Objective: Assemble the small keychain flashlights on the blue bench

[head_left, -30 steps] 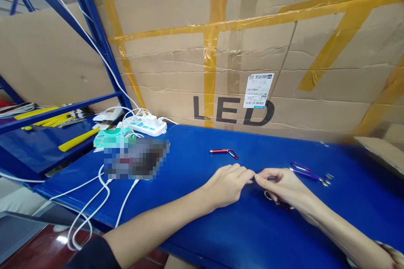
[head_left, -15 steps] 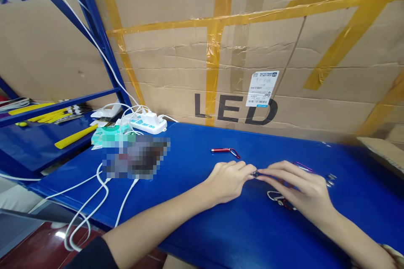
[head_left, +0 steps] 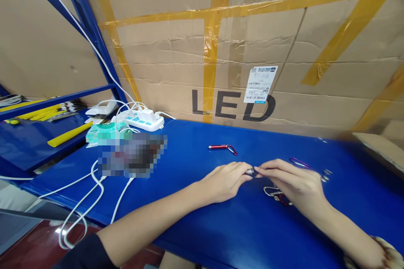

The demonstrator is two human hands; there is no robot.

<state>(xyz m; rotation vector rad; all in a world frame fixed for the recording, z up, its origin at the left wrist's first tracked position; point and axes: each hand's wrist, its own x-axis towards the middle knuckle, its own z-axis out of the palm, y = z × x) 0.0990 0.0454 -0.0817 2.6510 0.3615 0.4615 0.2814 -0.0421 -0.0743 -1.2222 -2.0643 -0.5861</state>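
Part (head_left: 250, 172), small and dark, is right of the red tube (head_left: 218, 147) and nearer the person, pinched in the left hand (head_left: 225, 183). The right hand (head_left: 296, 183) has fingertips together at its end; whether they grip it, I cannot tell. Right of the tube lie a silver clip (head_left: 270, 192) and a purple clip (head_left: 299, 162).

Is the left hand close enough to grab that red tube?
Probably yes: the red tube lies just past the left hand, and nothing seems to stand between them. That hand is pinching a silvery piece, though, so it may need to let go first.
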